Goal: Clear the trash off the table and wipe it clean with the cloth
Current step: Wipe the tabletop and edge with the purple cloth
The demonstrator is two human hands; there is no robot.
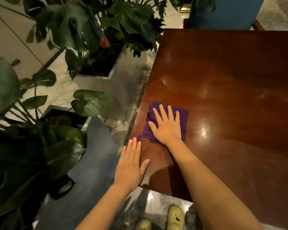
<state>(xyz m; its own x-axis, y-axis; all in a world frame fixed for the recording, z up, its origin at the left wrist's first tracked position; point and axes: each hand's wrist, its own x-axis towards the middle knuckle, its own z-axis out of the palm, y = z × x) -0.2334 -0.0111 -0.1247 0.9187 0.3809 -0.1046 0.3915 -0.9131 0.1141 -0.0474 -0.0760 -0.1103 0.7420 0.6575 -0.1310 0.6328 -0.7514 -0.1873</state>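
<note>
A purple cloth (183, 113) lies flat near the left edge of the glossy dark wooden table (231, 80). My right hand (166, 125) presses down on the cloth with its fingers spread, palm flat. My left hand (131, 165) rests flat at the table's near left edge, fingers together and pointing away, holding nothing. No trash shows on the visible tabletop.
Large leafy plants (83, 25) in white planters (96, 80) stand close to the table's left side. A blue chair (226, 12) stands at the far edge. Below are a marble floor and my pale shoes (175, 216).
</note>
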